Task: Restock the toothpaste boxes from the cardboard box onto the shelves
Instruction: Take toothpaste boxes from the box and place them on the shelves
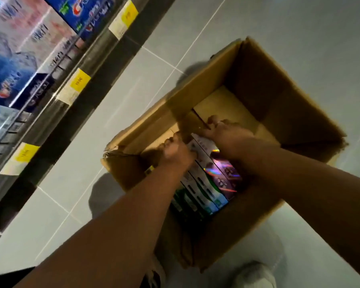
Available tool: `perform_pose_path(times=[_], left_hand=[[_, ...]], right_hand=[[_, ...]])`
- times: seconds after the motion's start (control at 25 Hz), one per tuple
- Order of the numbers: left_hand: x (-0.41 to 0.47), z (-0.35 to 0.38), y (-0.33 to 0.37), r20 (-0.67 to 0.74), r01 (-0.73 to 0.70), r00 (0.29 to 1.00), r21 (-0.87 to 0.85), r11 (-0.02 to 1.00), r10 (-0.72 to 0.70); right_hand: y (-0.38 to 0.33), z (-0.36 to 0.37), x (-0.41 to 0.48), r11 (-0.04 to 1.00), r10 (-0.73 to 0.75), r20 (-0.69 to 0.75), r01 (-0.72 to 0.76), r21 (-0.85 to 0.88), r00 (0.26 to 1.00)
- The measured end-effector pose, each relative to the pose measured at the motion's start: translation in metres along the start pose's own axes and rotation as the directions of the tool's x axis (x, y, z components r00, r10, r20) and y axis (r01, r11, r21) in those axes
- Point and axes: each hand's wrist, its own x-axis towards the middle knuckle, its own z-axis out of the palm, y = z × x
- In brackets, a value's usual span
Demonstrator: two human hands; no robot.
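Observation:
An open cardboard box (264,84) stands on the tiled floor. Inside it lie several toothpaste boxes (208,188), white, green and shiny purple, packed side by side. Both my hands reach down into the box. My left hand (176,152) grips the far end of the toothpaste boxes on their left side. My right hand (227,132) curls over the same far end from the right. The shelves (56,96) run along the left, stocked with blue and white toothpaste packs (19,65).
Yellow price tags (76,85) sit along the dark shelf edge. Grey floor tiles (121,84) lie between the shelves and the box. A light shoe (256,275) shows at the bottom right.

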Motion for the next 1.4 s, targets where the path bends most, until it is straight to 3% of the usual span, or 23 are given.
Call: perform_pose_path(times=[0.16, 0.4, 0.52, 0.68, 0.8, 0.92, 1.08, 1.16, 1.28, 1.36, 1.4], left_hand=[[0.036, 0.018, 0.000, 0.122, -0.149, 0.984, 0.148, 0.978, 0.131], [0.026, 0.031, 0.025, 0.047, -0.110, 0.993, 0.072, 0.991, 0.107], [0.024, 0.043, 0.031, 0.010, -0.076, 0.997, 0.039, 0.996, 0.076], [0.024, 0.052, 0.030, -0.027, -0.042, 0.999, -0.044, 0.998, 0.040], [0.026, 0.053, 0.029, -0.045, -0.007, 0.999, -0.169, 0.986, -0.001], [0.016, 0.050, 0.028, -0.092, -0.040, 0.996, -0.290, 0.956, 0.014], [0.006, 0.040, 0.032, -0.211, -0.129, 0.977, -0.411, 0.902, 0.044], [0.006, 0.029, 0.036, -0.227, -0.175, 0.973, -0.582, 0.794, 0.048], [0.003, 0.010, 0.041, -0.223, -0.219, 0.971, -0.683, 0.696, 0.086], [0.002, -0.001, 0.043, -0.211, -0.225, 0.972, -0.712, 0.666, 0.103], [0.000, -0.008, 0.043, -0.194, -0.217, 0.975, -0.726, 0.653, 0.109]], right_hand=[[-0.002, 0.007, 0.038, 0.952, -0.152, 0.025, 0.153, -0.265, 0.988], [0.021, -0.010, 0.033, 0.925, -0.200, -0.006, 0.187, -0.330, 0.980], [0.035, -0.010, 0.025, 0.943, -0.119, -0.047, 0.098, -0.318, 0.992], [0.035, 0.009, 0.028, 0.938, -0.167, 0.024, 0.166, -0.303, 0.986], [0.032, 0.007, 0.037, 0.927, -0.215, -0.027, 0.195, -0.321, 0.976], [0.036, -0.001, 0.033, 0.905, -0.259, -0.035, 0.229, -0.359, 0.965], [0.053, -0.025, 0.019, 0.870, -0.293, 0.079, 0.300, -0.391, 0.953], [0.061, -0.035, 0.010, 0.909, -0.261, 0.144, 0.293, -0.295, 0.955], [0.069, -0.051, -0.009, 0.990, -0.095, 0.257, 0.063, 0.129, 0.962], [0.075, -0.059, -0.020, 0.904, -0.045, 0.295, -0.087, 0.418, 0.955], [0.078, -0.063, -0.027, 0.815, -0.029, 0.292, -0.146, 0.561, 0.956]])
